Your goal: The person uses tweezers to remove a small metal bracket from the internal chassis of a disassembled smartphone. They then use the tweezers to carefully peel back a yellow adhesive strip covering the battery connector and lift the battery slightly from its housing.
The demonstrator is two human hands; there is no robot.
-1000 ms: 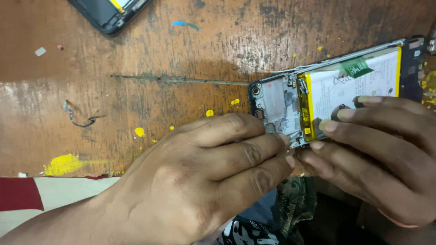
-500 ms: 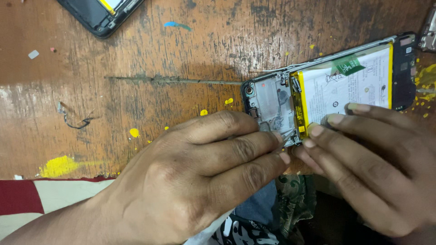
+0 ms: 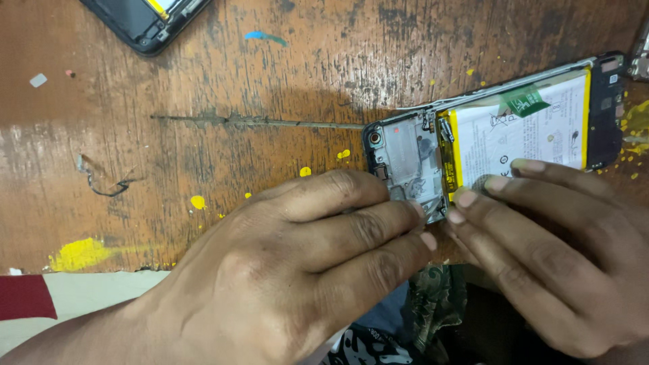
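Observation:
An opened phone (image 3: 500, 135) lies face down at the right of the worn wooden table (image 3: 223, 149). Its white, yellow-edged battery (image 3: 534, 132) and grey metal shield are exposed. My left hand (image 3: 297, 270) comes in from the lower left, and its fingertips press the phone's near edge beside the shield. My right hand (image 3: 554, 250) reaches in from the lower right. Those fingertips rest on the battery's near edge, close against the left fingertips. Whether anything small is pinched between the fingers is hidden.
A second dark phone (image 3: 145, 20) sits at the top left edge. A small bent wire (image 3: 101, 179) lies at the left. Yellow paint spots (image 3: 81, 253) mark the wood. Red and cream cloth (image 3: 40, 304) and dark patterned fabric (image 3: 433, 304) lie below the table edge.
The opened phone has slid a little left and down in view. Both hands stay at its near edge, fingertips together, with only slight shifts.

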